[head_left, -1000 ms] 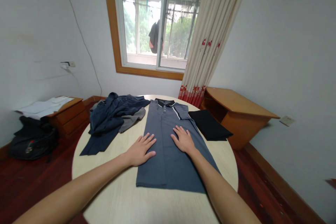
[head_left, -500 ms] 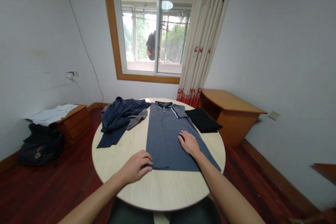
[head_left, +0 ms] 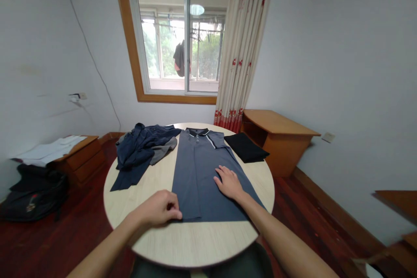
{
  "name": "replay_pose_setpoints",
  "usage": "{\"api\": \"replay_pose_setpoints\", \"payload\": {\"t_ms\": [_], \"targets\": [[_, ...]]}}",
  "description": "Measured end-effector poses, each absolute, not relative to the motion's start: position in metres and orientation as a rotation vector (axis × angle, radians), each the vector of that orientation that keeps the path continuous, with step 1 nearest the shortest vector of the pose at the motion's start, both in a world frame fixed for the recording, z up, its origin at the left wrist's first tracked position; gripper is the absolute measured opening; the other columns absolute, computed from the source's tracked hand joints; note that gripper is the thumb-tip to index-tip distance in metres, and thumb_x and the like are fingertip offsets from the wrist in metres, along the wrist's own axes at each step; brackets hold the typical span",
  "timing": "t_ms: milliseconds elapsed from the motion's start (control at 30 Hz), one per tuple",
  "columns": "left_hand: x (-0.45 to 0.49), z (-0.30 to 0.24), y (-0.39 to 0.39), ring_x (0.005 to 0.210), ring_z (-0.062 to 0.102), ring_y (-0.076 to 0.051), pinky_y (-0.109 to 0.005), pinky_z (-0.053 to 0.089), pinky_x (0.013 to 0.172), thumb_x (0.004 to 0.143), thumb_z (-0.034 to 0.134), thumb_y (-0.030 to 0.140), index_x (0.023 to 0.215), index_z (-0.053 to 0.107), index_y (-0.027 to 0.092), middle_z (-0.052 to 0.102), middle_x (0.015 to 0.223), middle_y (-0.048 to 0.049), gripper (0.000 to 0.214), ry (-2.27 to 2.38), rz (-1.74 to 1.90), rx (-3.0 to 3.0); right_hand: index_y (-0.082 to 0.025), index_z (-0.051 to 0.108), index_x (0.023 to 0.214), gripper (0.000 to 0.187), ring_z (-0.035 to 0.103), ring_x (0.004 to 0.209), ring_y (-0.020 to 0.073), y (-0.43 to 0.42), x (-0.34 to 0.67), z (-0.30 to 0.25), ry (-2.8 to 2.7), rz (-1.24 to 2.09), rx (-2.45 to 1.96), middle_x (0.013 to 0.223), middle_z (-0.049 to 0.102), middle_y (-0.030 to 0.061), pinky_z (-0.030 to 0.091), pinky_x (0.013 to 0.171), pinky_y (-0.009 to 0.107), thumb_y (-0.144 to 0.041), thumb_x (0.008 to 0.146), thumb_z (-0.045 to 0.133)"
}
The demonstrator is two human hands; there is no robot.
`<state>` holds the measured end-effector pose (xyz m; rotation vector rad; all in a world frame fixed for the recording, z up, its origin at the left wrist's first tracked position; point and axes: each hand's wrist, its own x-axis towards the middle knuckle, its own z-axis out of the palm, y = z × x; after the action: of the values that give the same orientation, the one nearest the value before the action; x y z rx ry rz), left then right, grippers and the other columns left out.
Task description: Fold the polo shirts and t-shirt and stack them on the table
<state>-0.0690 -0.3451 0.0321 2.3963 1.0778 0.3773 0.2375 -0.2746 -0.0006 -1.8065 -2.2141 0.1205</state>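
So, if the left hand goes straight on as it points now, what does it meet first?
First the grey shirt: the left hand is at its near left corner. Farther on, the right hand, resting on the shirt, probably lies in its path, though depth is unclear.

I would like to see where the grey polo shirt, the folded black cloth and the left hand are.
Grey polo shirt (head_left: 206, 176): head view, middle of its body.
Folded black cloth (head_left: 246, 147): head view, its flat top.
Left hand (head_left: 160, 207): head view, back of the hand.
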Motion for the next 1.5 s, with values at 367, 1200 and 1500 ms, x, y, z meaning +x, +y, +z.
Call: {"api": "replay_pose_setpoints", "payload": {"t_ms": [367,1200,1500], "targets": [[-0.003,0.054,-0.235,0.064,0.059,-0.016,-0.026,0.038,0.058,0.087,0.061,0.052,0.079,0.070,0.020,0.070,0.078,-0.0038,0.035,1.253,0.005,2.618,-0.010,0.058,0.133,0.050,0.055,0.122,0.0350,-0.286,0.304,0.011,-1.852,0.090,-2.237,0.132,0.059,0.0224,0.044,0.096,0.041,-0.034,0.090,0.055],[-0.003,0.047,-0.257,0.062,0.059,-0.017,-0.025,0.036,0.058,0.067,0.083,0.050,0.068,0.071,0.022,0.068,0.066,0.0004,0.031,1.167,-0.116,2.490,-0.016,0.058,0.116,0.043,0.042,0.050,0.0073,-0.303,0.236,0.078,-1.932,1.147,-1.622,0.063,0.045,-0.0095,0.030,0.046,0.019,-0.010,0.073,0.064],[0.008,0.047,-0.266,0.064,0.057,-0.013,-0.022,0.039,0.060,0.091,0.056,0.039,0.086,0.067,0.018,0.068,0.072,0.0001,0.024,0.939,0.295,2.394,-0.020,0.049,0.086,0.016,0.055,0.048,0.0069,-0.315,0.213,0.060,-1.990,1.693,-1.399,0.066,0.058,-0.0075,0.037,0.044,0.015,-0.019,0.080,0.064]]}}
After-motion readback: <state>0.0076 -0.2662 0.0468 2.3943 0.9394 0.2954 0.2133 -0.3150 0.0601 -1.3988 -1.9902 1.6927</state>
